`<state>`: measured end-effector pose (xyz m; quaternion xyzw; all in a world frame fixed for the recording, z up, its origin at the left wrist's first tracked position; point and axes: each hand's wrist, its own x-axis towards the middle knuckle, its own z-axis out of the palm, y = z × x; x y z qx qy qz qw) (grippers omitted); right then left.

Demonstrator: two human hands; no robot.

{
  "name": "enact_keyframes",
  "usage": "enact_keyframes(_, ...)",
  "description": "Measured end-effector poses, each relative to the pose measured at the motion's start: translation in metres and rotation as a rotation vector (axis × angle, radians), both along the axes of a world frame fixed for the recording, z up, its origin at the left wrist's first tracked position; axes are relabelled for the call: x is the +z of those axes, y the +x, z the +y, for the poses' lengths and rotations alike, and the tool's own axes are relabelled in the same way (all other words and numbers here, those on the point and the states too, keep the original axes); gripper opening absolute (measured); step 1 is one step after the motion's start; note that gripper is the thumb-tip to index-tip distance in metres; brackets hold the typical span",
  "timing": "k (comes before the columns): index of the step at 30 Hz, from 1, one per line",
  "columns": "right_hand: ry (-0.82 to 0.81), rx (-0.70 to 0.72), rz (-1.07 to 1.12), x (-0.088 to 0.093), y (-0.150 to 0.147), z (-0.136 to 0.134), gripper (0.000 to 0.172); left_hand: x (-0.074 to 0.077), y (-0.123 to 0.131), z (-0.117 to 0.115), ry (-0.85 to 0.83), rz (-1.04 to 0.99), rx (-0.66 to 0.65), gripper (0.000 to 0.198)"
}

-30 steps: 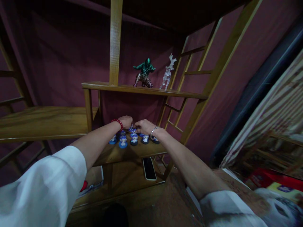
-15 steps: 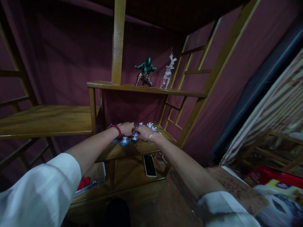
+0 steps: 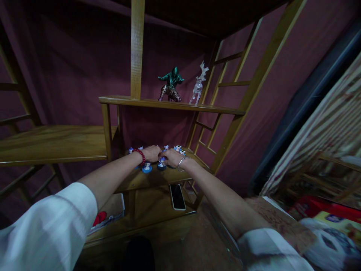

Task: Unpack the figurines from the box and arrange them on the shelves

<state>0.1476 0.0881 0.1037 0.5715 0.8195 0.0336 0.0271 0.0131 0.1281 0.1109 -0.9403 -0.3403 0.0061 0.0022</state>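
My left hand (image 3: 152, 153), with a red bead bracelet at the wrist, reaches in among small figurines on the lower shelf (image 3: 132, 183). Its fingers are curled and their tips are hidden, so what they grip cannot be made out. My right hand (image 3: 171, 156), wearing a silver bangle, meets it from the right with bent fingers. Its fingertips overlap the top of a purple-and-white figurine (image 3: 161, 163) on a dark round base; whether they grip it is unclear. A white figurine on a blue base (image 3: 147, 167) stands just left of that one. Several more figurines (image 3: 178, 149) stand behind and beside my hands.
On the upper shelf (image 3: 169, 104) are a green-and-bronze crouching figure (image 3: 170, 84) and a clear deer ornament (image 3: 198, 84). A phone (image 3: 177, 196) lies below the figurines. An open box (image 3: 120, 205) with red items sits lower left. Wooden lattice (image 3: 234, 83) bounds the right side.
The view has shifted slightly, so the shelves appear a little further left. Both hands stay together at the same figurines, with hardly any movement.
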Motion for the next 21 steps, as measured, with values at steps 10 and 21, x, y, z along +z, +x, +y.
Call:
enact_keyframes(10, -0.018, -0.019, -0.011, -0.001, 0.0, 0.002, 0.036, 0.003, -0.004, -0.003, -0.011, -0.018, 0.015, 0.027)
enact_keyframes(21, 0.099, -0.012, 0.065, 0.015, -0.016, -0.016, 0.032, 0.015, -0.032, -0.004, 0.0, -0.16, 0.31, 0.033)
